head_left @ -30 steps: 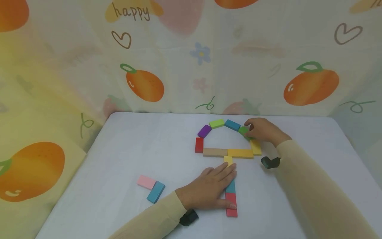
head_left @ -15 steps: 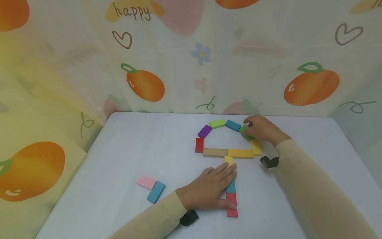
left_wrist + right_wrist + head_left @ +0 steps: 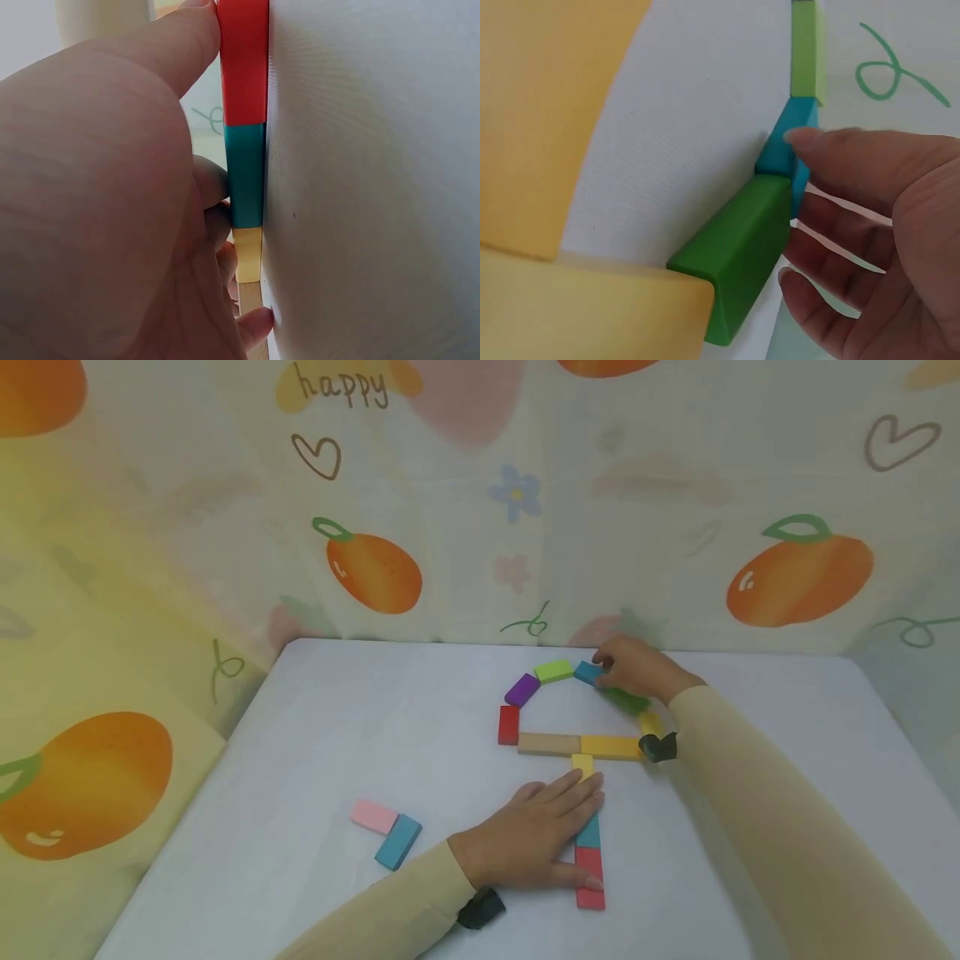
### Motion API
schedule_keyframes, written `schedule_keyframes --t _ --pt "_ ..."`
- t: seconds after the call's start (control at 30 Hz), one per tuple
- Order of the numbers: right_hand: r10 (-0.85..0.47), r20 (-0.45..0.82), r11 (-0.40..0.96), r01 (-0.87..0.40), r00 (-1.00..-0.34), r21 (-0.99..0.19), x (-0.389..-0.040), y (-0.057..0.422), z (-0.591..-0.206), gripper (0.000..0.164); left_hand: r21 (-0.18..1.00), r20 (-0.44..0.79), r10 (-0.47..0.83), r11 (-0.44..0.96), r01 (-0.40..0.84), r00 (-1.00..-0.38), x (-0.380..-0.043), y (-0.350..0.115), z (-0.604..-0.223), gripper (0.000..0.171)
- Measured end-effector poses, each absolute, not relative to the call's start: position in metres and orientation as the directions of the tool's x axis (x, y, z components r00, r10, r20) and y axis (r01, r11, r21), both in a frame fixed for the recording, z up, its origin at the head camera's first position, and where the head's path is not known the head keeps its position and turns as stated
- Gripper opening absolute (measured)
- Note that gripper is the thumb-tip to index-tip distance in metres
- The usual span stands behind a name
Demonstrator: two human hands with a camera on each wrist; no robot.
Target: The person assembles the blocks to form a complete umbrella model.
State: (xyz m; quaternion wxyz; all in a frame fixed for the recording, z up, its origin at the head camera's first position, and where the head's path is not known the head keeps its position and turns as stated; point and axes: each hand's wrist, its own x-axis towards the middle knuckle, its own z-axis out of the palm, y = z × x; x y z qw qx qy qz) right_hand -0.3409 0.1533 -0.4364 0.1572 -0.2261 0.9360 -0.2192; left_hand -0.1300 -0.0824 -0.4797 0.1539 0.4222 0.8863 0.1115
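Observation:
My right hand (image 3: pixel 641 670) is at the upper right of an arch of flat wooden blocks. Its thumb and fingers pinch a blue block (image 3: pixel 780 150), thumb on top and fingertips along the outer side. A dark green block (image 3: pixel 739 240) meets the blue one's lower end. Laid flat with fingers extended, my left hand (image 3: pixel 521 835) rests along a straight column of blocks. That column shows a small yellow block (image 3: pixel 582 764), a teal block (image 3: pixel 246 176) and a red part (image 3: pixel 244 67) with the thumb on it; the palm and fingers cover some of it in the head view.
The arch continues through a lime block (image 3: pixel 554 672), a purple block (image 3: pixel 522 690) and a red block (image 3: pixel 508 725). A tan block (image 3: pixel 549 744) and an orange-yellow block (image 3: pixel 609 747) form its base. Left lie a pink block (image 3: pixel 374 816) and another blue block (image 3: pixel 399 842).
My right hand has moved left and slightly up from the green block to the blue block. The left hand keeps its place on the column. The head view has shifted slightly.

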Motion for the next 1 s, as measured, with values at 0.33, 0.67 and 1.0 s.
schedule_keyframes --t 0.33,0.67,1.0 --pt "-0.479 -0.234 0.822 -0.339 -0.846 -0.457 -0.3414 0.1526 -0.4393 0.043 0.300 -0.182 0.779 0.625 0.721 -0.600 -0.1295 -0.0801 -0.4788 0.098" --pt "-0.476 -0.227 0.827 -0.344 -0.850 -0.446 -0.3377 0.1503 -0.4375 0.042 0.296 -0.186 0.775 0.630 0.718 -0.604 -0.1288 -0.0794 -0.4786 0.099" --pt "-0.480 -0.213 0.822 -0.352 -0.851 -0.448 -0.3369 0.1504 -0.4370 0.041 0.278 -0.177 0.778 0.627 0.728 -0.602 -0.1287 -0.0801 -0.4773 0.098"
